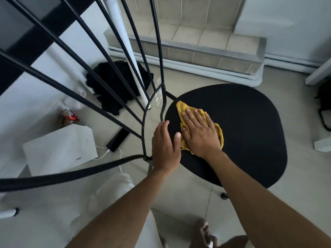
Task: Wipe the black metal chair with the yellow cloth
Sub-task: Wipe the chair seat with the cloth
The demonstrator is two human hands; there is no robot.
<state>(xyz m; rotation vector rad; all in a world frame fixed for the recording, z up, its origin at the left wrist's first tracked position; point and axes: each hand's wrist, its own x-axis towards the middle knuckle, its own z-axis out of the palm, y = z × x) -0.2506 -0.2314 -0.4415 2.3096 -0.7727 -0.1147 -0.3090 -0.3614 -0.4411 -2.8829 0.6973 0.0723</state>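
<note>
The black metal chair point(241, 126) fills the middle of the head view, its round seat to the right and its thin backrest rods fanning up to the left. A crumpled yellow cloth point(183, 108) lies on the seat's left part. My right hand point(200, 133) presses flat on the cloth with straight fingers. My left hand point(165, 145) rests flat on the seat's left edge beside the backrest joint, fingers straight, holding nothing.
On the tiled floor to the left lie a black garment point(114, 86), a white box point(59, 151), a black phone point(118, 139) on a white cable and a snack packet point(69, 117). A white pole point(130, 56) stands behind the backrest. A tiled step point(197, 51) runs along the far wall.
</note>
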